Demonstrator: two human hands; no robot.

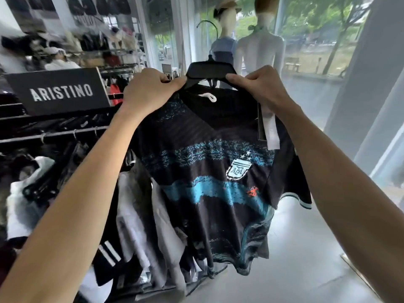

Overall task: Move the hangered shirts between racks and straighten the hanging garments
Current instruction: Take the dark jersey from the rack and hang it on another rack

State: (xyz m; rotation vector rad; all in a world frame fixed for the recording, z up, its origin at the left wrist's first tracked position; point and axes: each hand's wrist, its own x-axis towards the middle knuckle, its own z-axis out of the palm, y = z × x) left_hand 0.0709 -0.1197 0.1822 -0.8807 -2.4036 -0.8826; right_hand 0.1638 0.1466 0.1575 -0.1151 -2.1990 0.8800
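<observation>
my fingers [172, 80] on the left hand [148, 88] are curled and pressed together, thumb on top, pinching the left shoulder of a black hanger [208, 72]. my right hand [260, 86] does the same at the other end, thumb tip and bent fingers clamped on the right shoulder of the hanger, just beside the collar. both arms reach out straight ahead, toward twelve o'clock.

the shirt [209, 171] hangs from that hanger between my hands, in the air, not on any rail. it is black with ragged light blue bands across it, a pale crest [239, 169] with stars above it toward the three o'clock side of the chest, and a small red mark below that. a sleeve with a light blue trim sticks out at three o'clock. two paper tags [270, 127], one dark and one white, dangle under my right wrist, against the shirt.

at nine o'clock stands a clothes rack [54, 134]; its metal rail carries dark garments on hangers, and pale and black clothes [135, 226] hang packed side by side lower down, at seven o'clock. above the rail sits a black sign [59, 92] reading aristino. behind it, at ten o'clock, shelves hold caps and bags, blurred.

past the hanger, at twelve o'clock, two mannequins [260, 47] stand side by side before a window [323, 36], the left one wearing a hat and a blue top. the floor [306, 259] at four o'clock is pale and shiny.
</observation>
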